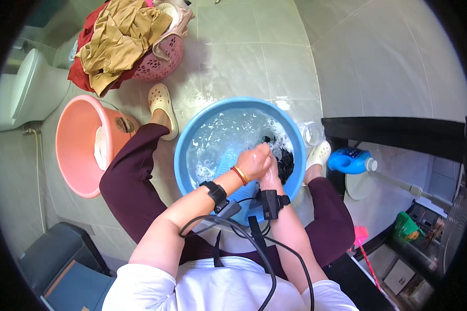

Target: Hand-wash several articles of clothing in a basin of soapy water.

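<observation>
While over blue basin, left hand and right hand grip dark cloth.

Home bathroom, tiled floor, toilet, laundry basket, wash basins

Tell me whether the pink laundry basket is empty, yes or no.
No, the pink laundry basket is heaped with clothes, a tan garment on top.
</observation>
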Demonstrator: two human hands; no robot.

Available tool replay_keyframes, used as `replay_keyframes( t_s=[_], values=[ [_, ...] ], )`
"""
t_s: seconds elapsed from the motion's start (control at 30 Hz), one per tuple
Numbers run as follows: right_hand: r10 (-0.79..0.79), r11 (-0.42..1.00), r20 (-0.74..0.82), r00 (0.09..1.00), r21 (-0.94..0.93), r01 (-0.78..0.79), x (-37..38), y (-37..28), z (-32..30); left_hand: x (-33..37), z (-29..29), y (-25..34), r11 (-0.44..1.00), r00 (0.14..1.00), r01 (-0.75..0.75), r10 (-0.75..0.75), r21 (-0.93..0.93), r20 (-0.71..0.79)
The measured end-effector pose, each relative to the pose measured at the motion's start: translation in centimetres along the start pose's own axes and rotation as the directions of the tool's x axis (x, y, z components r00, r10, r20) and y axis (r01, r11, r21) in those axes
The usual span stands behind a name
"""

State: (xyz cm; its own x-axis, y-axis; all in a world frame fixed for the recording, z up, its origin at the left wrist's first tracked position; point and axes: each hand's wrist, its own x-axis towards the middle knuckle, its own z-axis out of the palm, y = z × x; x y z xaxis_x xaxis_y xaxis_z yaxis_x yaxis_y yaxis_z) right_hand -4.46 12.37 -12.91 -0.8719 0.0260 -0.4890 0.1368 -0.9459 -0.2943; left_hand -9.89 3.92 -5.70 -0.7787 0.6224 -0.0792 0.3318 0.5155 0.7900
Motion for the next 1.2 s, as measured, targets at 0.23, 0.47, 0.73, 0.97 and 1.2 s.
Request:
replay_keyframes(
  t_s=[0.23, 0.47, 0.73, 0.97, 1.2],
  values=[
    [0.11, 0.993, -0.096, 0.989, 0.062, -0.104, -3.0, -0.2, 3.5, -3.1, 0.5, 1.9, 0.999, 0.997, -0.033, 0.03, -0.038, -0.064],
    [0.043, 0.979, -0.04, 0.998, 0.201, -0.034, -8.0, -1.1, 10.9, -2.7, -4.3, 3.0, 0.858, 0.863, -0.191, 0.378, 0.476, -0.335],
    [-0.151, 0.977, -0.007, 0.989, 0.15, 0.15, -7.6, -2.6, 8.3, -3.8, -2.8, 4.5, 0.876, 0.955, -0.202, 0.276, -0.439, 0.11],
    [-0.146, 0.989, -0.296, 0.944, -0.056, 0.136, -8.0, -2.9, 12.2, -3.6, -2.7, 4.7, 0.476, 0.925, 0.307, 0.054, -0.824, 0.376],
    [-0.297, 0.942, -0.33, 0.896, -0.255, 0.218, -6.6, -1.1, 11.1, -4.1, -1.1, 2.9, 0.575, 0.957, 0.265, -0.06, -0.774, 0.283]
  ],
)
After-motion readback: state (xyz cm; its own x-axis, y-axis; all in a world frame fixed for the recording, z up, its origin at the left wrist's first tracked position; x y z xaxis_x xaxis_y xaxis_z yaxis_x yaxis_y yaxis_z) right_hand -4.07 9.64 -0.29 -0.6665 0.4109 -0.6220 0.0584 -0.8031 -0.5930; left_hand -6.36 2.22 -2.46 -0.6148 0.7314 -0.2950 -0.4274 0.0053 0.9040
